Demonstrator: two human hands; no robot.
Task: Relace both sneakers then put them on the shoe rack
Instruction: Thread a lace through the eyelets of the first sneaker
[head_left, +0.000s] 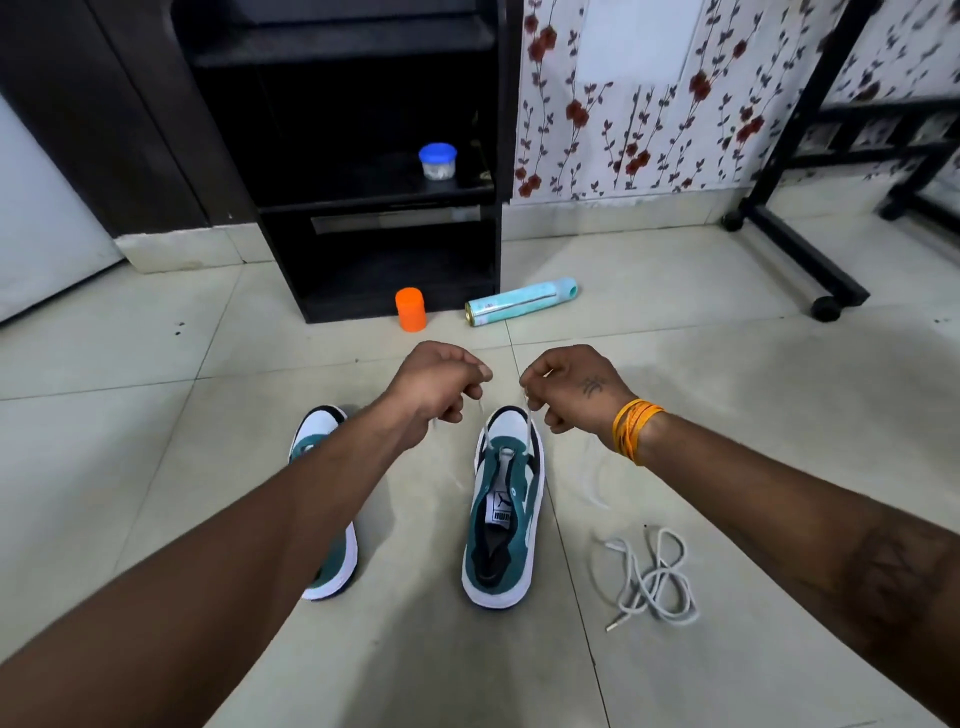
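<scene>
Both arms extended mid-frame: left hand (441, 382) and right hand (569, 387) each pinch one end of the white lace (529, 434) above the right sneaker (506, 512), centre frame. Left sneaker (324, 499) sits half hidden under the left forearm; spare lace (649, 577) lower right, black shoe rack (374, 156) top centre.

An orange container (410, 309) stands on the tiled floor (727, 364) beside a toppled teal spray can (521, 302); a blue-lidded jar (438, 161) sits above.
</scene>
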